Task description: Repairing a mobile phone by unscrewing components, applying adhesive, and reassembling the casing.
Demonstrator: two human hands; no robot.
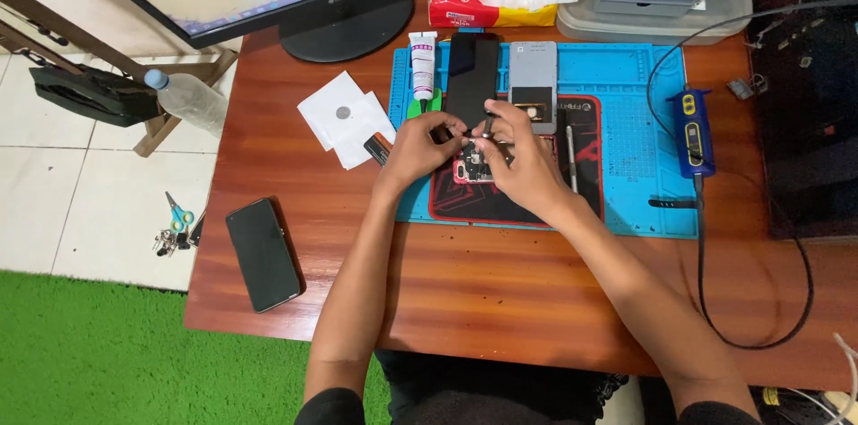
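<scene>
- wooden surface (500, 291) carries a blue work mat (639, 134) toward its far right edge.
- a black-and-red pad (500, 201) lies on the mat's near left part; an opened phone (471, 168) rests on it, between both hands.
- left hand (418, 150) steadies the phone's left side, fingers (450, 124) curled and pinched at its top.
- right hand (527, 157) covers the phone's right side, fingers closed on slim metal tweezers (488, 125).
- a black phone (262, 253) lies apart near the surface's left edge.
</scene>
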